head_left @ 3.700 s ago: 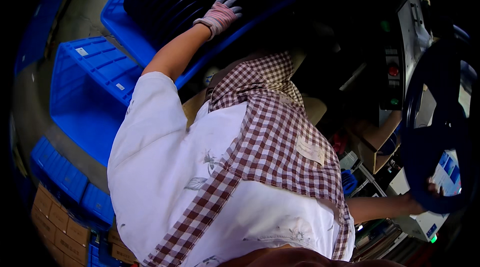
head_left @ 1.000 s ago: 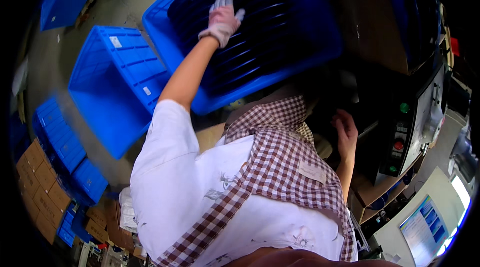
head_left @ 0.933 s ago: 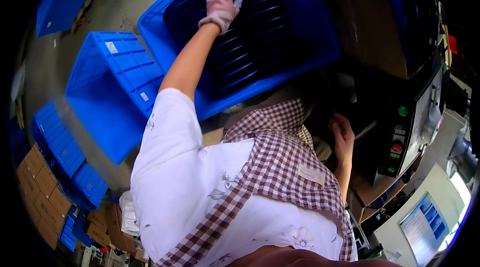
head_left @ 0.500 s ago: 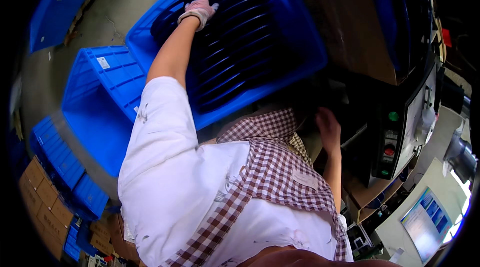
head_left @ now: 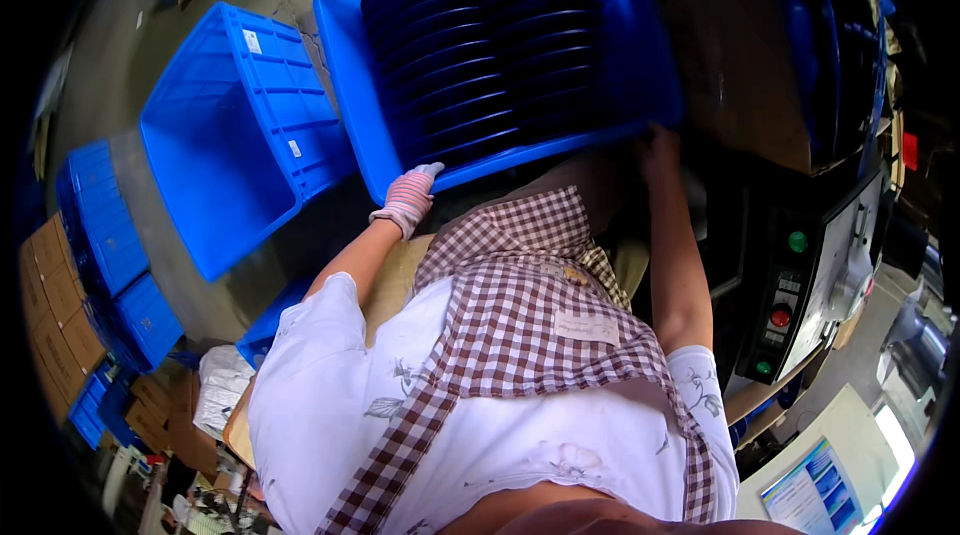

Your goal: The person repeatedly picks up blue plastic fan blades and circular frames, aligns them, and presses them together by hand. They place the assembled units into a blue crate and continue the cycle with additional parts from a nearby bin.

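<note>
Both hands, left & right, grip blue crate near edge, arms outstretched.

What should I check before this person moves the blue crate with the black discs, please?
1. Left hand on the blue crate near edge: ok, gloved fingers touch the rim.
2. Right hand on the crate's other corner: ok, though the grip itself is hidden.
3. Black discs stacked in rows inside: ok.
4. Empty blue crate sits close beside: not ok, little room.
5. Floor below the crate: cannot tell.
</note>
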A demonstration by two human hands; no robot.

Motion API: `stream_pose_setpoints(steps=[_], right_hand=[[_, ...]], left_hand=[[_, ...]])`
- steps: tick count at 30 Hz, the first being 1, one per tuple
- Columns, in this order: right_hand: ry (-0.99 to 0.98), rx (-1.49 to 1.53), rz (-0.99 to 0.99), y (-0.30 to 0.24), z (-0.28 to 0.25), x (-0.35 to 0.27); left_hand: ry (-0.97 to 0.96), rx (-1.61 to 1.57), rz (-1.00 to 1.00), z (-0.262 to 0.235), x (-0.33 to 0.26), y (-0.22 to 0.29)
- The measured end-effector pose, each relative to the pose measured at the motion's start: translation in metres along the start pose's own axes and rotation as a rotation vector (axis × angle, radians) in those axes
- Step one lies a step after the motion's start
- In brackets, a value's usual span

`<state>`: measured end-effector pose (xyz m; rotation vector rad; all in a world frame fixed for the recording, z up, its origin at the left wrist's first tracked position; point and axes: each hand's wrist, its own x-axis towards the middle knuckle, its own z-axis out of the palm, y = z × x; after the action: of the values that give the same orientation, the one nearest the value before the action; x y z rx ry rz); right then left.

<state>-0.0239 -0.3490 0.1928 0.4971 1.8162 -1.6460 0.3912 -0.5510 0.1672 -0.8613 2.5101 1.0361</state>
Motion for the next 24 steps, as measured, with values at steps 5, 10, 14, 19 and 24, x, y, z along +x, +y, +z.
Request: stream_pose_setpoints(steps=[5, 10, 14, 19, 24], right_hand=[[-0.133, 0.014, -0.017, -0.021, 0.058, -0.027], [-0.185, 0.012, 0.084, -0.016, 0.135, -0.011], [-0.201, 0.032, 0.131, 0.0, 0.175, 0.016], [-0.386, 0.165, 0.309, 0.032, 0.182, 0.035], [-0.58, -0.447, 0.186, 0.014, 0.149, 0.02]], left_hand=[[0.121, 0.199, -0.102, -0.04, 0.021, -0.039], [0.147, 0.313, -0.303, -0.088, 0.049, -0.076], [0.272, 0.421, -0.413, -0.103, 0.07, -0.086], [0.556, 0.632, -0.498, -0.096, 0.089, -0.078], [0.138, 0.505, -0.606, -0.126, 0.09, -0.057]])
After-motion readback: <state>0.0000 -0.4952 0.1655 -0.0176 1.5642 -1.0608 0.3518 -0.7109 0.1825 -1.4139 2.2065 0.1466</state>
